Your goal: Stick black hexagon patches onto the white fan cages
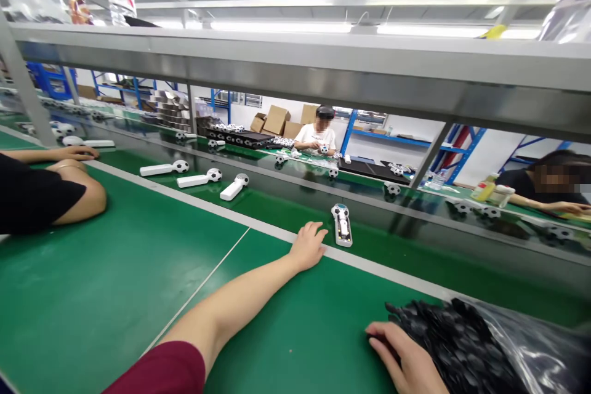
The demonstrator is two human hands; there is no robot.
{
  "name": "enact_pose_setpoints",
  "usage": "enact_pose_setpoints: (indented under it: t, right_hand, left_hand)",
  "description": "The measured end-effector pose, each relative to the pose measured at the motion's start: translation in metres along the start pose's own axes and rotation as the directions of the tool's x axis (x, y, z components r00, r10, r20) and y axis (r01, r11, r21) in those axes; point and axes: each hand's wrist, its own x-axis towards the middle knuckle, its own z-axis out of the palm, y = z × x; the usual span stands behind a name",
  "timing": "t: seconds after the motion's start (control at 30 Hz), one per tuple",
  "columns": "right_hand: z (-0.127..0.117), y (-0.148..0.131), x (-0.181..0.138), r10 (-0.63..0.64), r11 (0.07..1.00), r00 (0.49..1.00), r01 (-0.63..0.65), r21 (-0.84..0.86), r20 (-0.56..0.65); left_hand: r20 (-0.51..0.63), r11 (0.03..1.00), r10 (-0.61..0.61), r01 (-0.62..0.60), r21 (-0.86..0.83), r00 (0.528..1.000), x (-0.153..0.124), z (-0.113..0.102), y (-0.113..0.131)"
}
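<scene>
My left hand reaches across the bench's pale edge strip with its fingers apart and nothing in them. Just right of its fingertips, a white handheld device with a football-patterned head lies with its handle uncovered, inner parts showing. My right hand is low in the view, beside a heap of thin, glossy black pieces on a clear plastic bag. Its thumb and forefinger pinch a small black piece, mostly hidden by the fingers.
Several similar white devices lie along the dark green belt to the left. A co-worker's arm rests on the green bench at left. A metal shelf spans overhead, carrying bottles. Two people sit across the line.
</scene>
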Motion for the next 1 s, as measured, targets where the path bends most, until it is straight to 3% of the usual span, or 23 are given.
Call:
enact_pose_setpoints:
  t: [0.23, 0.43, 0.63, 0.83, 0.93, 1.0]
  right_hand:
    - [-0.004, -0.014, -0.001, 0.128, 0.987, 0.992, -0.128, 0.095, 0.008]
    - [-0.007, -0.018, 0.000, 0.153, 0.979, 0.988, -0.148, 0.137, -0.024]
    - [-0.008, -0.014, -0.001, 0.159, 0.978, 0.986, -0.151, 0.142, -0.048]
    - [-0.004, -0.008, -0.004, 0.244, 0.962, 0.968, -0.234, 0.138, -0.058]
    - [-0.001, -0.004, -0.006, 0.251, 0.962, 0.968, -0.247, 0.113, -0.026]
    - [0.000, -0.003, -0.006, 0.249, 0.965, 0.968, -0.246, 0.092, -0.015]
  left_hand:
    - [0.099, 0.995, 0.085, -0.080, -0.061, 0.991, -0.066, -0.015, 0.056]
    - [0.267, 0.954, 0.298, -0.290, -0.069, 0.917, -0.081, -0.017, 0.081]
    - [0.242, 0.954, 0.299, -0.285, -0.092, 0.923, -0.078, -0.017, 0.079]
    - [0.150, 0.967, 0.183, -0.151, -0.206, 0.972, -0.076, -0.014, 0.078]
    - [0.067, 0.978, 0.094, -0.079, -0.195, 0.993, -0.063, -0.019, 0.058]
    - [-0.017, 0.989, -0.019, 0.016, -0.150, 1.000, -0.045, -0.029, 0.030]
